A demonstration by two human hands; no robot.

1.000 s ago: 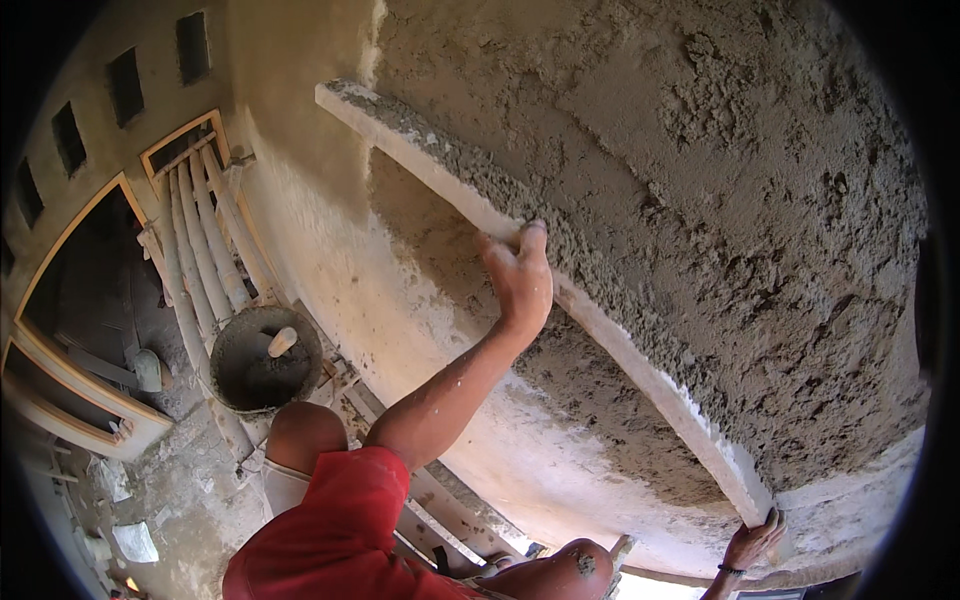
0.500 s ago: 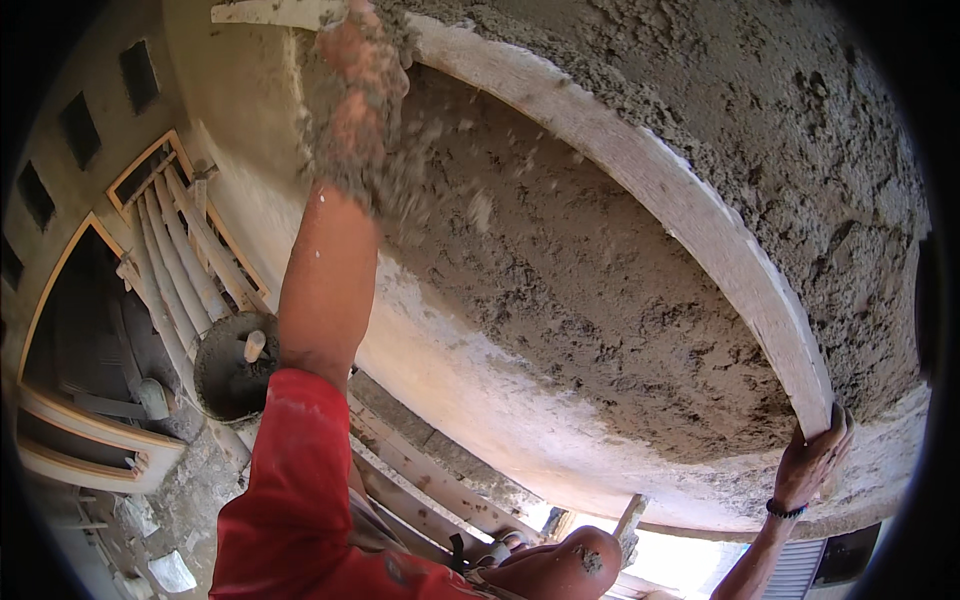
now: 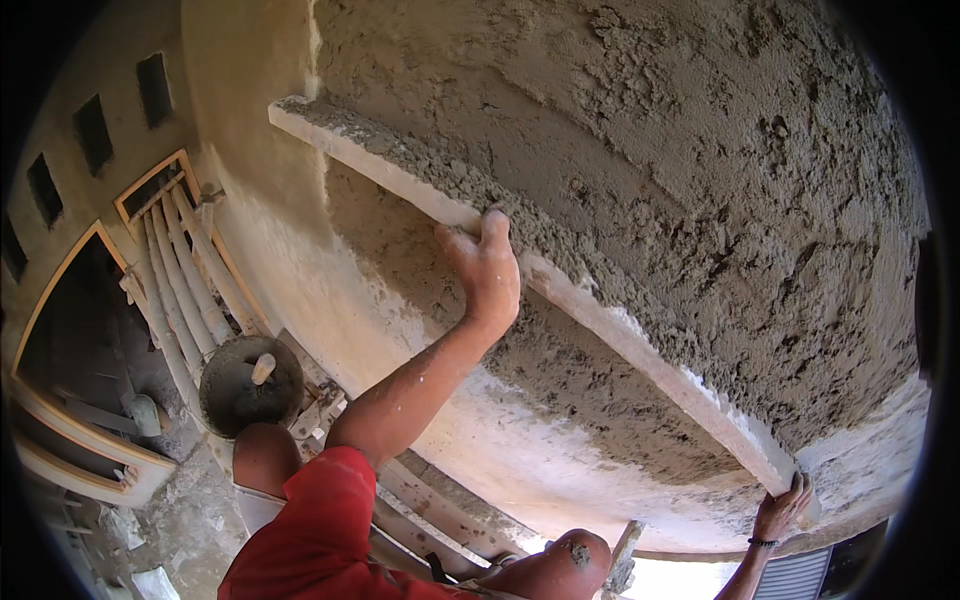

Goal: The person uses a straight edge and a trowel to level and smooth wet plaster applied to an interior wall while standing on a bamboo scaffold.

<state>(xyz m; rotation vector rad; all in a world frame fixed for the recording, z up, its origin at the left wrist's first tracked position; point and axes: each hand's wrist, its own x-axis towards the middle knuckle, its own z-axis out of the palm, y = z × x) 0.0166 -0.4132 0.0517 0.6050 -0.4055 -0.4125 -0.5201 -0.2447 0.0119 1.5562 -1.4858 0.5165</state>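
Observation:
A long, pale straightedge lies slanted across the plastered surface, with grey wet mortar heaped along its upper edge. My left hand grips it left of its middle; the thumb shows at the edge and some fingers are hidden. My right hand, with a dark bracelet at the wrist, is closed round the lower right end. Rough fresh mortar covers the wall above the straightedge. Below it, a thinner, patchy coat gives way to a pale bare strip.
A black bucket of mortar, a wooden handle sticking out, stands beside my knee. Several poles lean through a wood-framed opening at left. Planks run beneath me. Rubble lies on the floor below.
The straightedge has come down the wall, its left end most of all. My left hand has moved down and right along with it. Mortar that was falling over my left forearm no longer falls.

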